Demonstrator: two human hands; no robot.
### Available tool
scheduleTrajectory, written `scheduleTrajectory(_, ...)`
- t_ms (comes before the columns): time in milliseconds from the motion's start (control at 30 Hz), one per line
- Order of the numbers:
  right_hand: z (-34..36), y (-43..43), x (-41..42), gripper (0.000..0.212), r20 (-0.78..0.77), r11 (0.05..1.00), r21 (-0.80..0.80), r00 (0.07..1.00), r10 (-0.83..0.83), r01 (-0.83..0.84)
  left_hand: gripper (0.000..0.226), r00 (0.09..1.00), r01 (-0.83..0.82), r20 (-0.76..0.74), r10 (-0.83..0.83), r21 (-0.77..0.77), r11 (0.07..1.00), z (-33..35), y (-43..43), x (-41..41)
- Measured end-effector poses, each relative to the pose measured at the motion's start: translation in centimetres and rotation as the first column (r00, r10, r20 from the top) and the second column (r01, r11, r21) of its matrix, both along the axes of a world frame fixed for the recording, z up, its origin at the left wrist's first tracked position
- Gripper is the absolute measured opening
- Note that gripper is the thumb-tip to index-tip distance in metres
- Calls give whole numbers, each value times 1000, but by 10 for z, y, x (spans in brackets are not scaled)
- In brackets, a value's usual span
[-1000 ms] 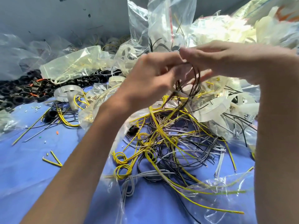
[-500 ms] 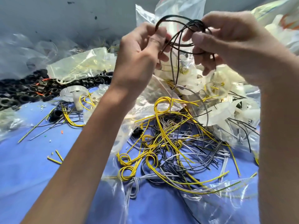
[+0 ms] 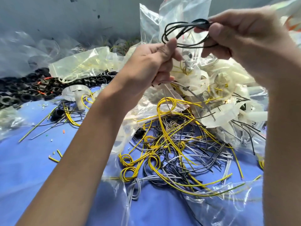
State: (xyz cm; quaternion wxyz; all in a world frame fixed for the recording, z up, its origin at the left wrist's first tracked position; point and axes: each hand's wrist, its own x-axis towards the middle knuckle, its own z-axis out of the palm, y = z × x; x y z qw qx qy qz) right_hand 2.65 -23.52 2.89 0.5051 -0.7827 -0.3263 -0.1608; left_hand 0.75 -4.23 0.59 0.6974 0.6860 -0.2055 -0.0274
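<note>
**Black wire loops held up between two hands**

Head view: a black wire (image 3: 182, 35) is held in several loose loops above the work surface, at the far right of the scene and in front of the clear bags (image 3: 182, 12). The left hand (image 3: 156, 61) is closed into a fist, with the left end of the loops pinched under its raised thumb. A grey wire (image 3: 193, 93) comes out from beneath that fist and trails down to the right. The right hand (image 3: 244, 41) is curled, and the right end of the loops is pinched between its thumb and forefinger at what appears to be a small black ring (image 3: 202, 24); the blur there keeps it from being made out surely.

Below the hands, a tangle of wires (image 3: 175, 144) in yellow, black and grey is spread on the blue cloth (image 3: 32, 168). White plastic parts (image 3: 228, 88) are piled to the right, partly inside bags. A heap of black rings (image 3: 24, 90) lies at the far left.
</note>
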Motion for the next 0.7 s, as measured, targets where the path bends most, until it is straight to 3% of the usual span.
scheduleTrajectory(200, -5, -16, 5, 12, -84, 989, -145, 996, -6, -6, 34, 997, -83, 10, 83, 116, 990, 3, 16, 3)
scheduleTrajectory(367, -6, -26, 4, 9, -109, 995, -69, 992, 65, -73, 28, 996, -73, 51, 67, 134, 988, 6, 27, 4)
scheduleTrajectory(600, -2, -28, 0, 17, -115, 992, 35, 985, 127, -124, 20, 989, 93, 98, -110, 156, 983, 6, 33, 1)
scheduleTrajectory(700, -1, -25, 2, 5, -6, 999, 5, 999, 44, -44, 19, 993, 50, 99, -69, 186, 981, 6, 31, 0)
